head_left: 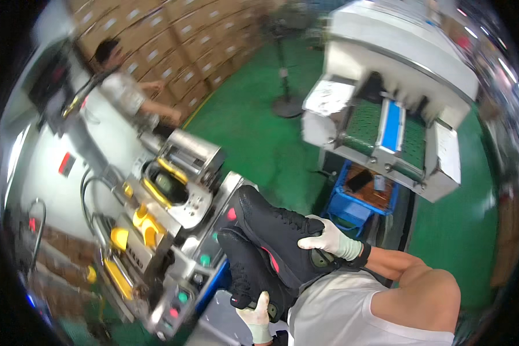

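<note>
Two black lace-up sneakers are held side by side in front of my body, toes pointing up and to the left. My right hand (331,240), in a white glove, is closed around the upper part of the right sneaker (277,228), near its laces and collar. My left hand (256,318), also gloved, grips the left sneaker (245,271) near its collar, thumb up against the opening. A pinkish-red patch shows between the two shoes. Olive-green patches show near the heel ends of both.
At left stands a machine (181,199) with yellow clamps and a control panel (184,294) with coloured buttons. A white conveyor machine (386,75) stands at upper right, a blue crate (346,205) below it. Another person (127,95) works near stacked cartons (184,40). The floor (259,155) is green.
</note>
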A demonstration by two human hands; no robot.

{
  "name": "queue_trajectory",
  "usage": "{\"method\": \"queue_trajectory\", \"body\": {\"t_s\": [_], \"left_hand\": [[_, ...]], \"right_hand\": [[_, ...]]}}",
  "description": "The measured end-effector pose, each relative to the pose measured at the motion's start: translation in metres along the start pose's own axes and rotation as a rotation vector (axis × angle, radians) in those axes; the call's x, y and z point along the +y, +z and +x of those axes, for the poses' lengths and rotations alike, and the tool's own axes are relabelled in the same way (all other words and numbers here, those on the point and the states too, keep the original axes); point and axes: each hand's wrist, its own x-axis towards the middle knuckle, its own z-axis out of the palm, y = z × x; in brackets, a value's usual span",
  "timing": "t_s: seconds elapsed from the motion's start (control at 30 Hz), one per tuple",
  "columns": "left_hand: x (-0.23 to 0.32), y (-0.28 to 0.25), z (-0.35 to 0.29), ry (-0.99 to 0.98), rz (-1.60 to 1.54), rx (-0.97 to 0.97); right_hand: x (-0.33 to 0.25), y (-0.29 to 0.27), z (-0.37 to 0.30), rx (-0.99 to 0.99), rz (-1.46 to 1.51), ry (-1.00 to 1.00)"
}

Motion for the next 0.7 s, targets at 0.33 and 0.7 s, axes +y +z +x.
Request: {"method": "queue_trajectory", "body": {"t_s": [0.33, 0.7], "left_hand": [[0.044, 0.317, 0.091, 0.156, 0.142, -0.858], [0.02, 0.607, 0.135, 0.705, 0.846, -0.993]], "right_hand": [[-0.097, -0.222, -0.09, 1.056, -0.085, -0.494], [-0.177, -0.409, -0.054, 1.492, -0.845, 0.168]]}}
